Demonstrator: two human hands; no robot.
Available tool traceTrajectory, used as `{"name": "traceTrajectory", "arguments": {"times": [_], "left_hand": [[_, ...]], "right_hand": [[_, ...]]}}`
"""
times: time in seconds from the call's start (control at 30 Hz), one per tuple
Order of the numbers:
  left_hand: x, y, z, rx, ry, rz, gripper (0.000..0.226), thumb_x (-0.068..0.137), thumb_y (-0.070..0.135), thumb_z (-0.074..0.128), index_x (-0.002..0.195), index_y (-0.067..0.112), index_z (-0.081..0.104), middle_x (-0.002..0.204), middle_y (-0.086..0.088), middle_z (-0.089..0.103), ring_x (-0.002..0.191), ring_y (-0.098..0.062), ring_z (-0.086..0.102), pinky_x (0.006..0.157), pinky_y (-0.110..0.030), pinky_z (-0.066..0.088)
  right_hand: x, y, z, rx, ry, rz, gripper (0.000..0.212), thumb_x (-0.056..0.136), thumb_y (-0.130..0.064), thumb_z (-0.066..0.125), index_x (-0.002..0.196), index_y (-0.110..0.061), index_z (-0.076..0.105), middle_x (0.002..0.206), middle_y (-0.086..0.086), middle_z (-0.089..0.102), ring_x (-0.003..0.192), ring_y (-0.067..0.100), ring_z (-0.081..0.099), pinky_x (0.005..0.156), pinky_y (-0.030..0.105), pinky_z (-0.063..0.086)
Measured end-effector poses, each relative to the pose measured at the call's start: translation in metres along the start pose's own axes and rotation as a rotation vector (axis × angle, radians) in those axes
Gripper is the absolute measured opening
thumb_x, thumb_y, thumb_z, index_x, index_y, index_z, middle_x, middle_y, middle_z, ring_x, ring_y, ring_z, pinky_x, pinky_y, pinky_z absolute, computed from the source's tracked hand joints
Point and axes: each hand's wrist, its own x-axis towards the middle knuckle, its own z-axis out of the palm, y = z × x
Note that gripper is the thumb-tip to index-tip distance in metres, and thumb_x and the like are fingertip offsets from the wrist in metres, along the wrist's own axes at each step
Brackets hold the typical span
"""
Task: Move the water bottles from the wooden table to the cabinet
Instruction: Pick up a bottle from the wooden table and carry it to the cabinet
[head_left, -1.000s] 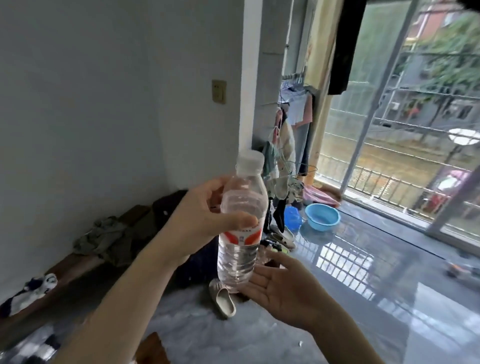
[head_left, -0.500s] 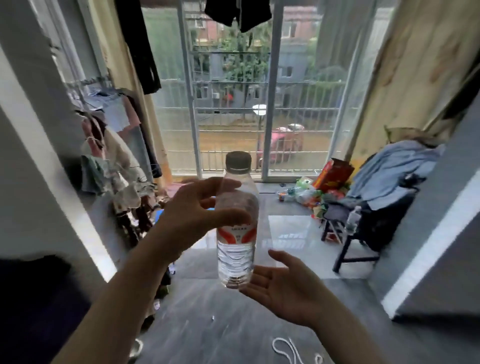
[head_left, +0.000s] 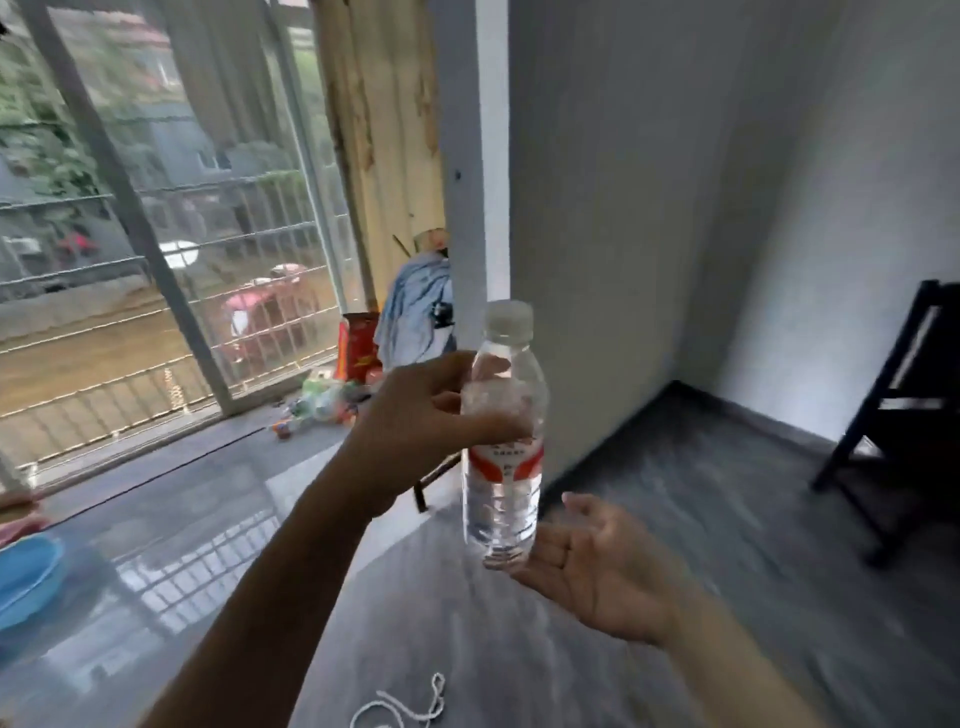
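One water bottle (head_left: 503, 457) stands upright in mid-air at the centre of the frame: clear plastic, ribbed lower body, a pale cap on top and a red-and-white label band around its middle, with water filling most of it. The left hand (head_left: 415, 415) grips it around the upper body, thumb across the front just above the label and fingers curled round the far side. The right hand (head_left: 597, 566) lies palm up with its fingers loosely spread just beside the bottle's base at lower centre; whether the base actually rests on the fingertips is hard to say through the blur. Behind them a white pillar (head_left: 475, 171) rises at upper centre, with a glass sliding door (head_left: 156, 260) filling the left of the frame. One blue basin (head_left: 28, 579) sits on the floor at the left edge, one dark chair (head_left: 904, 405) stands at the right edge, and a white cord (head_left: 410, 709) lies on the grey floor (head_left: 727, 519) at bottom centre.
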Motion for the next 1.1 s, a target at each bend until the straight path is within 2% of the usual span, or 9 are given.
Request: {"name": "traceTrajectory", "arguments": {"times": [0.13, 0.23, 0.3, 0.4, 0.53, 0.7, 0.87, 1.0, 1.1], "left_hand": [[0.047, 0.017, 0.092, -0.080, -0.184, 0.067, 0.050, 0.057, 0.044, 0.087, 0.105, 0.036, 0.075, 0.102, 0.010, 0.080, 0.094, -0.008, 0.077, 0.077, -0.022, 0.060], [0.073, 0.032, 0.156, -0.135, -0.334, 0.113, 0.050, 0.059, 0.041, 0.088, 0.108, 0.036, 0.076, 0.103, 0.007, 0.080, 0.097, -0.012, 0.077, 0.084, -0.027, 0.060], [0.086, 0.043, 0.196, -0.168, -0.439, 0.133, 0.047, 0.060, 0.038, 0.088, 0.106, 0.037, 0.075, 0.103, 0.006, 0.080, 0.097, -0.012, 0.077, 0.082, -0.025, 0.061], [0.103, 0.054, 0.251, -0.192, -0.576, 0.170, 0.047, 0.061, 0.038, 0.089, 0.106, 0.034, 0.075, 0.102, 0.006, 0.080, 0.096, -0.013, 0.077, 0.087, -0.033, 0.061], [0.121, 0.066, 0.305, -0.247, -0.720, 0.222, 0.053, 0.061, 0.041, 0.090, 0.111, 0.030, 0.073, 0.105, 0.004, 0.079, 0.100, -0.015, 0.076, 0.095, -0.042, 0.058], [0.151, 0.079, 0.346, -0.290, -0.874, 0.265, 0.059, 0.060, 0.044, 0.089, 0.115, 0.030, 0.071, 0.105, 0.009, 0.079, 0.099, -0.011, 0.075, 0.095, -0.040, 0.058], [0.181, 0.090, 0.378, -0.351, -0.968, 0.308, 0.059, 0.060, 0.046, 0.086, 0.114, 0.028, 0.070, 0.105, 0.010, 0.078, 0.097, -0.008, 0.075, 0.086, -0.028, 0.058], [0.203, 0.091, 0.403, -0.409, -1.043, 0.307, 0.053, 0.066, 0.036, 0.089, 0.114, 0.022, 0.072, 0.101, 0.007, 0.080, 0.092, -0.010, 0.077, 0.074, -0.019, 0.059], [0.213, 0.092, 0.421, -0.424, -1.098, 0.315, 0.057, 0.065, 0.038, 0.088, 0.117, 0.024, 0.072, 0.104, 0.007, 0.080, 0.095, -0.011, 0.077, 0.077, -0.023, 0.059]], "right_hand": [[-0.068, -0.027, -0.064, 0.069, 0.109, -0.170, 0.067, 0.092, -0.038, 0.041, 0.123, 0.019, 0.056, 0.128, 0.034, 0.058, 0.110, 0.041, 0.064, 0.099, 0.044, 0.051], [-0.114, -0.036, -0.104, 0.172, 0.210, -0.288, 0.067, 0.093, -0.038, 0.040, 0.126, 0.018, 0.055, 0.132, 0.036, 0.054, 0.114, 0.041, 0.061, 0.093, 0.044, 0.053], [-0.140, -0.035, -0.126, 0.236, 0.272, -0.377, 0.065, 0.092, -0.036, 0.042, 0.126, 0.018, 0.054, 0.130, 0.036, 0.055, 0.104, 0.042, 0.066, 0.083, 0.045, 0.059], [-0.174, -0.032, -0.153, 0.315, 0.349, -0.499, 0.062, 0.092, -0.034, 0.043, 0.124, 0.017, 0.056, 0.120, 0.035, 0.061, 0.091, 0.041, 0.071, 0.073, 0.043, 0.062], [-0.207, -0.035, -0.174, 0.386, 0.455, -0.611, 0.060, 0.094, -0.033, 0.041, 0.122, 0.017, 0.058, 0.132, 0.036, 0.054, 0.121, 0.044, 0.055, 0.091, 0.043, 0.050], [-0.227, -0.049, -0.180, 0.452, 0.525, -0.749, 0.058, 0.089, -0.032, 0.047, 0.122, 0.015, 0.059, 0.129, 0.034, 0.058, 0.107, 0.042, 0.065, 0.090, 0.043, 0.050], [-0.223, -0.074, -0.186, 0.527, 0.593, -0.849, 0.058, 0.095, -0.034, 0.043, 0.128, 0.012, 0.056, 0.134, 0.033, 0.054, 0.133, 0.041, 0.046, 0.091, 0.042, 0.050], [-0.223, -0.081, -0.195, 0.629, 0.571, -0.916, 0.062, 0.092, -0.033, 0.049, 0.129, 0.016, 0.053, 0.135, 0.032, 0.054, 0.131, 0.040, 0.049, 0.092, 0.042, 0.052], [-0.230, -0.084, -0.208, 0.648, 0.593, -0.932, 0.065, 0.092, -0.035, 0.050, 0.133, 0.015, 0.049, 0.138, 0.031, 0.052, 0.134, 0.039, 0.046, 0.091, 0.041, 0.053]]}}
